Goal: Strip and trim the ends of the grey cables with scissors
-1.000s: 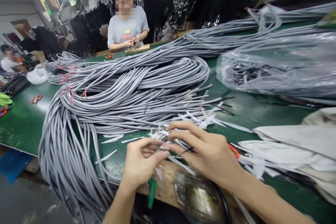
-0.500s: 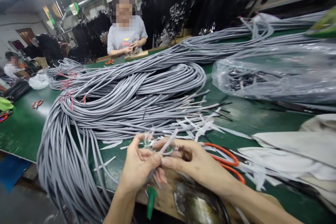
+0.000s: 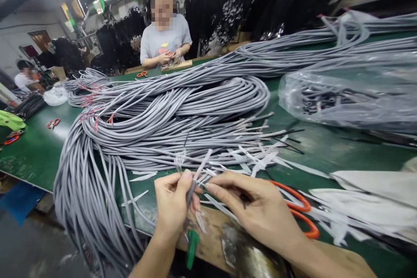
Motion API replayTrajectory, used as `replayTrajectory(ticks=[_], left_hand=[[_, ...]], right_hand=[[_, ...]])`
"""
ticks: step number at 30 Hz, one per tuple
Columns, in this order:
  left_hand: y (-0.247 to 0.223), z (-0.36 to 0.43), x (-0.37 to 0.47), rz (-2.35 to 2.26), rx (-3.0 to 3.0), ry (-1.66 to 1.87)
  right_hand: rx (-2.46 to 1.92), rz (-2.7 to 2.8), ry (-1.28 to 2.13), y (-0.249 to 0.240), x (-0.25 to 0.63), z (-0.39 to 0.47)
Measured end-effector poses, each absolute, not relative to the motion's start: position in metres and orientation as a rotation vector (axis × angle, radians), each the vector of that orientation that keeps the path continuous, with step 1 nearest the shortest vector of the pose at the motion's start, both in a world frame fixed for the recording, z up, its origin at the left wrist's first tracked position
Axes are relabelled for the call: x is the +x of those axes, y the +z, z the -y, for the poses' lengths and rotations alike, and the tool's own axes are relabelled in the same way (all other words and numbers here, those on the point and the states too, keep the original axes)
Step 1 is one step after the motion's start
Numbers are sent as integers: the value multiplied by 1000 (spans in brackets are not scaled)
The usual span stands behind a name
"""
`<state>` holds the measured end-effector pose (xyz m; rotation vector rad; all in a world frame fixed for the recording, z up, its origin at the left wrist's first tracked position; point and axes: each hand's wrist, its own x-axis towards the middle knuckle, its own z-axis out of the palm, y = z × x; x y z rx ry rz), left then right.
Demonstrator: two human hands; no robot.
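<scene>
My left hand is closed on the end of a grey cable, thumb on top, with thin pale strands fanning out above the fingers. Close on its right, my right hand pinches a white strip at the cable end between thumb and index finger. Both hands are above the front edge of the green table. Beneath them is a wooden board with a green clip. Scissors with orange handles lie just right of my right hand, partly covered.
Bundled grey cables cross the table and hang over its front edge. White scraps lie behind my hands. At right are a clear plastic bag and pale cloth. A person works across the table.
My hands have drawn slightly apart at the fingertips, and my left thumb now points upward along the cable. The whole view has shifted, so the table things appear further right.
</scene>
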<state>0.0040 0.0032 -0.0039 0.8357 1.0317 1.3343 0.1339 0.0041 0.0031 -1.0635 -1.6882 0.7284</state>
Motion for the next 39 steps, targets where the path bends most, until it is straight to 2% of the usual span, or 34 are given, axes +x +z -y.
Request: replayTrajectory(ticks=[5, 11, 16, 21, 31, 37, 39], left_hand=[[-9, -7, 1, -944, 664, 1371], [-3, -7, -6, -706, 558, 1251], [-1, -3, -9, -714, 410, 1372], [-7, -2, -12, -659, 556, 1322], [-13, 1, -10, -722, 802, 1268], [-8, 7, -13, -1066, 961, 1012], [-6, 8, -13, -1138, 1006, 1085]], right_hand=[[-1115, 1643, 796, -2, 136, -8], [-1225, 1615, 936, -1, 139, -16], [-1236, 1604, 938, 1, 139, -15], [-1212, 1623, 934, 1, 140, -16], [-1261, 1460, 626, 14, 153, -13], [-1241, 1441, 434, 9, 157, -10], [-1239, 1430, 336, 7, 158, -7]])
